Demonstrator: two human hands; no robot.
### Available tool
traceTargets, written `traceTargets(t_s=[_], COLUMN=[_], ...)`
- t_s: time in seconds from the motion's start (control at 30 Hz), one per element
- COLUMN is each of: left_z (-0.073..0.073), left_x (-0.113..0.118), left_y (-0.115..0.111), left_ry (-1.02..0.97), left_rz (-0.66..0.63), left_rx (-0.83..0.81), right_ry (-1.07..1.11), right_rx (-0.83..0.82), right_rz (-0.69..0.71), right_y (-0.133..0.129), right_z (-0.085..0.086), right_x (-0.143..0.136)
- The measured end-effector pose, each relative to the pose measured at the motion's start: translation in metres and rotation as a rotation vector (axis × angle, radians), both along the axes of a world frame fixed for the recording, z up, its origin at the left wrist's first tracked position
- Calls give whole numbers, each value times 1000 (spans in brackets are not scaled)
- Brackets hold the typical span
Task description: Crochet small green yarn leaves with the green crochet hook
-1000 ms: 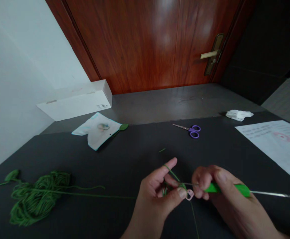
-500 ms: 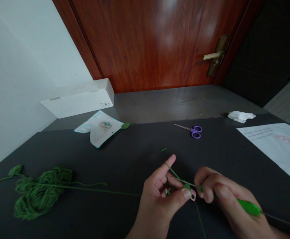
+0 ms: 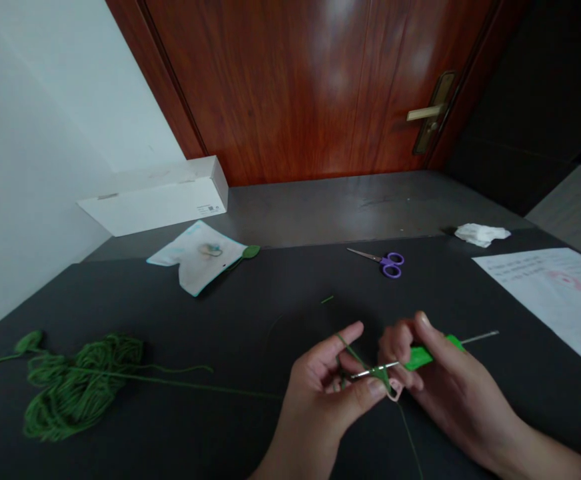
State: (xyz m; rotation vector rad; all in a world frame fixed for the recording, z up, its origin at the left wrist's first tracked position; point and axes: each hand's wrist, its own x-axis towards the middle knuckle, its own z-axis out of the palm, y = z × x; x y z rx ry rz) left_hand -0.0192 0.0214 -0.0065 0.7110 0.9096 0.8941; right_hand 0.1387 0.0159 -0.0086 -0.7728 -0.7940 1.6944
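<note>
My left hand (image 3: 323, 387) pinches a small piece of green crochet work (image 3: 381, 375) between thumb and fingers, with green yarn looped over its raised index finger. A pale pink stitch marker (image 3: 395, 390) hangs at the edge of that piece. Closed around the green handle of a crochet hook (image 3: 420, 357) is my right hand (image 3: 450, 387). The hook's metal shaft points left and passes through green loops above my left thumb. From the left hand the yarn runs left to a loose green skein (image 3: 85, 387), and a thin tail hangs down below the work.
Purple-handled scissors (image 3: 391, 264) lie beyond the hands, near a short green yarn snippet (image 3: 327, 299). Further left are a white cloth-like piece (image 3: 198, 257), a crocheted green leaf (image 3: 251, 251) and a white box (image 3: 165, 203). Crumpled tissue (image 3: 481, 234) and printed paper (image 3: 555, 287) are at right.
My right hand has rolled upward, so the hook's rear end now points up and right instead of down. The shaft lies further through the loops. My left index finger has tipped slightly right.
</note>
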Motion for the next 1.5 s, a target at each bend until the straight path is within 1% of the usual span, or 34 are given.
traceTargets(t_s=[0.07, 0.17, 0.27, 0.37, 0.6, 0.77, 0.93, 1.07, 1.27, 1.5], left_z=[1, 5, 10, 12, 7, 2, 5, 7, 10, 15], left_x=[-1, -2, -3, -3, -5, -5, -4, -3, -3, -3], left_y=[1, 0, 0, 0, 2, 3, 3, 1, -1, -2], left_ry=[32, 74, 101, 125, 78, 24, 5, -11, -19, -15], left_rz=[-32, -80, -91, -96, -87, -84, -81, -57, -48, -54], left_rx=[20, 29, 25, 25, 10, -12, -57, -50, -31, -64], right_ry=[101, 178, 195, 183, 146, 132, 110, 85, 9, -102], right_rx=[-117, -182, -186, -179, -194, -178, -171, -154, -66, 40], right_rz=[30, 45, 46, 45, 29, 16, 8, 3, -18, -68], right_y=[5, 8, 9, 11, 15, 13, 15, 17, 16, 13], right_z=[1, 2, 0, -1, 2, 0, 1, 3, 5, 9], right_x=[0, 2, 4, 7, 10, 13, 13, 12, 16, 18])
